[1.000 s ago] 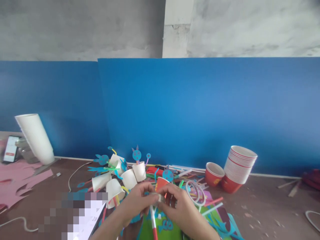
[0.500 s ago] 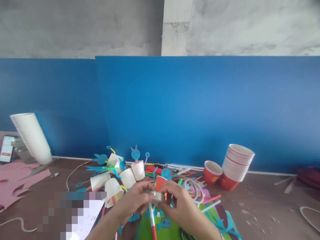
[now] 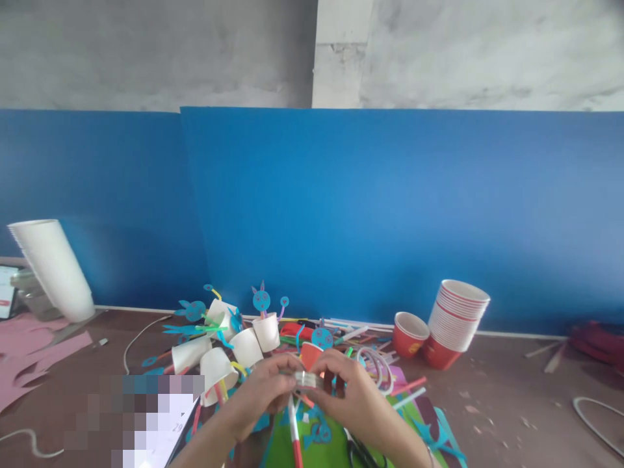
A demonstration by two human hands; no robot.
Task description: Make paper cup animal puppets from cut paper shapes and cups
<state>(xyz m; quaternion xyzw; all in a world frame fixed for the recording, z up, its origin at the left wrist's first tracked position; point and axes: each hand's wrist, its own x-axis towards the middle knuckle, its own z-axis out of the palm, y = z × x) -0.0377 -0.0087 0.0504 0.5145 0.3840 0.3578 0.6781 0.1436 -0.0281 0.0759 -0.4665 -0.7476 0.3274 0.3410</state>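
Observation:
Near the front middle of the table, my left hand (image 3: 263,395) and my right hand (image 3: 351,390) pinch a small roll of clear tape (image 3: 306,381) between them. Fingers of both hands cover its two ends. Just below lie a red-and-white stick (image 3: 295,437) and a blue paper cutout (image 3: 319,433) on a green sheet (image 3: 307,457). Black-handled scissors (image 3: 359,448) lie partly under my right wrist. Behind my hands are an orange cup (image 3: 311,353), partly hidden, and a blue paper face (image 3: 322,338).
White paper cups (image 3: 215,374) with blue cutouts lie left of my hands. A tall cup stack (image 3: 51,270) leans far left near pink paper (image 3: 22,357). On the right are a red cup (image 3: 410,335) and a red-and-white cup stack (image 3: 457,322). A lit screen (image 3: 163,432) lies front left.
The view has shifted slightly to the right. My hands stay on the tape roll, which has turned a little between my fingers. More of the scissors shows.

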